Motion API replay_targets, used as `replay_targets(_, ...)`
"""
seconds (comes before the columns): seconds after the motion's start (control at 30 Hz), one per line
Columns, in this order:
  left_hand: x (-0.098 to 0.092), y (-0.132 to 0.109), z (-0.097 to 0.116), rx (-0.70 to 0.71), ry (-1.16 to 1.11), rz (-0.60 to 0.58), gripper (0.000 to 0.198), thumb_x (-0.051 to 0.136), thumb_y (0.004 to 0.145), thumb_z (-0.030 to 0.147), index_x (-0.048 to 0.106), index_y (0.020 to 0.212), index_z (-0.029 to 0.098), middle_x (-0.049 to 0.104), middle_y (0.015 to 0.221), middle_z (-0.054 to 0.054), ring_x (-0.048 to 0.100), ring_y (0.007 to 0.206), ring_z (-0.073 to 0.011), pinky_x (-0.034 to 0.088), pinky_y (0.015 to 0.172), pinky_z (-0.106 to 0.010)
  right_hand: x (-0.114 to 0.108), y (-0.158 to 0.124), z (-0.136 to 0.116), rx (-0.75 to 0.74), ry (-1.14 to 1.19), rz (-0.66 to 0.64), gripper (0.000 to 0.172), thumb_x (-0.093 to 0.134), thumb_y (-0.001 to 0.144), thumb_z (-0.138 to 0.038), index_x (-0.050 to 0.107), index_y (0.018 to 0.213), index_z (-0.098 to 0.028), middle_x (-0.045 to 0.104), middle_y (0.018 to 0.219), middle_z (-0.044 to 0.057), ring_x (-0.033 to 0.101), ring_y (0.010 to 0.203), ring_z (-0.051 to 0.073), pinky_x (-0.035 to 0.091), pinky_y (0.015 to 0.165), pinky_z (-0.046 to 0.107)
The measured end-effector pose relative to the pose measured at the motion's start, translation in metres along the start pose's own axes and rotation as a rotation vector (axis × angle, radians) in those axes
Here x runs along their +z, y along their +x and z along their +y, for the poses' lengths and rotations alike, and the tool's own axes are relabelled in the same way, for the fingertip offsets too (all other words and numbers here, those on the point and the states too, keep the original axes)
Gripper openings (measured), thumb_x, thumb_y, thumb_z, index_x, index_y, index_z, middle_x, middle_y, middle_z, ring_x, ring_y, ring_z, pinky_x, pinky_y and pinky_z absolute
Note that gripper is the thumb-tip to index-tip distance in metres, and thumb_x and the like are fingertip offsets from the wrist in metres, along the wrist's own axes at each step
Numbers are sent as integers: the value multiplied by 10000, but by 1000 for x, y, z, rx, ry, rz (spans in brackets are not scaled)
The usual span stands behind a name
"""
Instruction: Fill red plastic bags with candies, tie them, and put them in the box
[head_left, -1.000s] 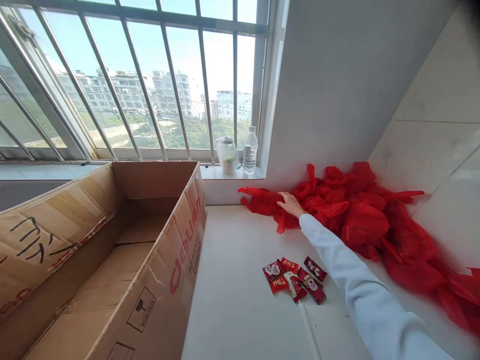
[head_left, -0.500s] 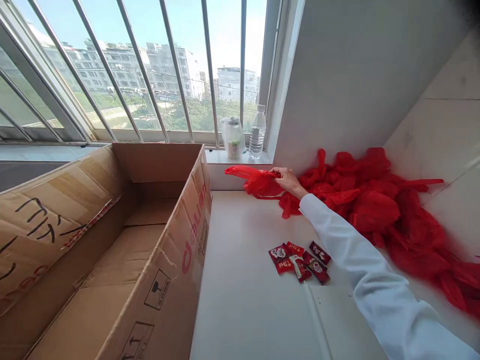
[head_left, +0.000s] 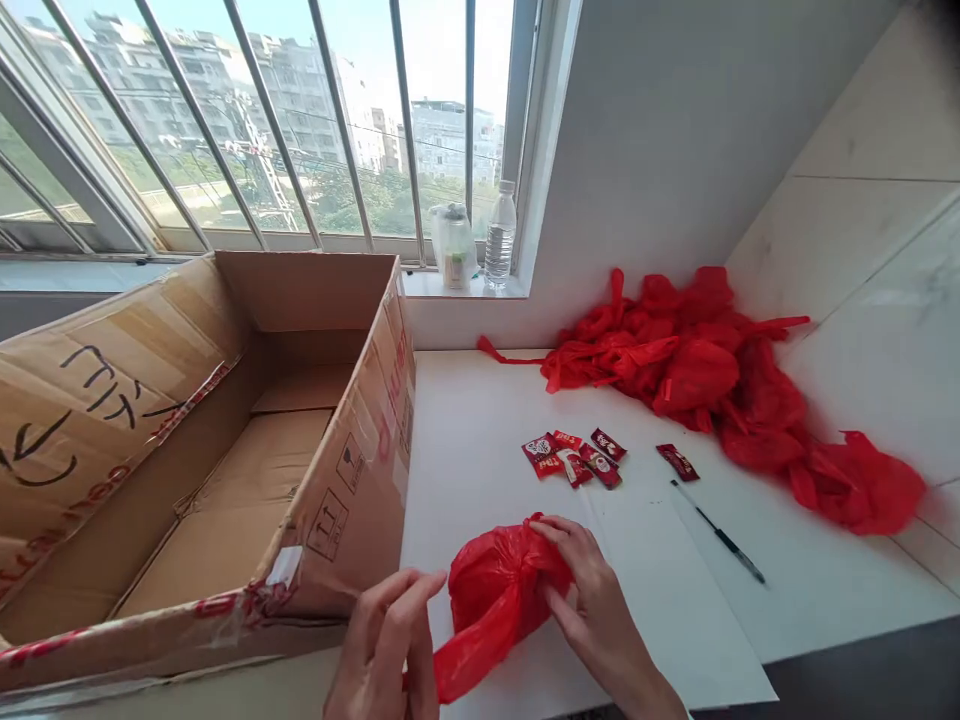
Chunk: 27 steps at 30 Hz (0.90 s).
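Note:
Both hands hold one red plastic bag (head_left: 487, 600) low over the near part of the white table (head_left: 480, 440). My right hand (head_left: 592, 610) has its fingers curled onto the bag's bunched top. My left hand (head_left: 390, 645) pinches the bag's lower end. A cluster of small red snack packets (head_left: 574, 460) lies just beyond the bag, with one more packet (head_left: 677, 462) apart to the right. A heap of red plastic bags (head_left: 690, 370) fills the far right corner.
A large open cardboard box (head_left: 225, 450) stands at the left, touching the table edge. A black pen (head_left: 720, 535) lies right of the packets. A water bottle (head_left: 499, 237) and a wrapped cup (head_left: 452, 248) stand on the windowsill. Tiled wall at the right.
My right hand drew a red bag off the heap and brought it to the near table edge. My left hand came into view and took the bag's lower end. The view tilted down.

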<state>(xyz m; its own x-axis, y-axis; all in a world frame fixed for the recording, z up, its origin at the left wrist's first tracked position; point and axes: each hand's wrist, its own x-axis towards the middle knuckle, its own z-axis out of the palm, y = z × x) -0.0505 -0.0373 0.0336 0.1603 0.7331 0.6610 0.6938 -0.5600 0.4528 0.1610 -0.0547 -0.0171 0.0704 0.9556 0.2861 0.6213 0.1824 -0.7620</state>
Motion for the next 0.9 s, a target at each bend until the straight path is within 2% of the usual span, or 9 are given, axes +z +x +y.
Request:
replay_targets(0.1,9,18,-6,123,-28,-277,385,421,897,85,563,1196,282,582,1093,-46,595,960,-147,508,804,-237,-6,-15,-9,-28,-63,72,542,563,776,-140,485,1279,-325,496,1313,51,445,1235,260,445,1005,443)
replay_targets(0.2,27,34,-6,239,-88,-544,473,459,830,25,560,1204,297,597,1188,-36,549,1065,-190,517,862,-303,-9,-12,-14,-7,-54,33,392,556,829,-172,538,1195,-313,574,1195,47,509,1128,251,477,929,423)
replay_targets(0.3,46,40,-3,248,-157,-682,384,543,751,-4,652,988,278,673,1010,-3,561,982,-201,516,817,-318,-6,-4,-14,12,-31,-17,256,464,870,-111,606,998,-280,645,983,24,572,955,221,487,822,378)
replay_targets(0.43,55,34,-8,95,-146,-552,154,592,765,80,641,714,217,647,706,9,582,753,-183,490,700,-311,-15,-1,-9,78,21,78,175,470,866,-127,596,825,-242,642,842,13,589,838,199,463,728,323)
replay_targets(0.6,47,22,-29,-139,-155,-283,153,506,853,168,652,819,194,651,731,5,612,660,-138,503,632,-258,-52,-16,21,261,7,320,93,515,863,-249,575,794,-238,632,820,14,602,774,190,470,698,316)
replay_targets(0.7,46,18,-23,-176,-170,-250,202,502,840,144,641,976,195,663,840,-11,635,746,-156,531,680,-280,-70,-27,39,278,-42,253,87,518,850,-281,573,905,-241,647,931,38,618,828,207,501,714,344)
replay_targets(0.77,46,19,-10,-118,-171,-290,393,519,782,68,595,1141,212,642,1064,-54,615,972,-197,527,828,-334,-74,-28,38,181,-99,121,321,540,825,-264,538,1146,-258,599,1172,66,582,1038,239,507,817,390)
replay_targets(0.83,47,23,4,61,-127,-360,511,504,757,5,580,1199,249,575,1232,-76,496,1190,-253,467,960,-417,-72,-23,27,62,-153,6,598,590,792,-242,405,1358,-286,498,1345,65,464,1225,262,448,958,443)
replay_targets(0.9,47,28,13,274,-63,-397,407,493,811,20,652,1087,272,608,1193,-65,434,1239,-291,423,993,-487,-66,-13,12,-12,-169,-93,575,590,802,-218,441,1352,-306,547,1295,47,472,1204,262,418,985,453)
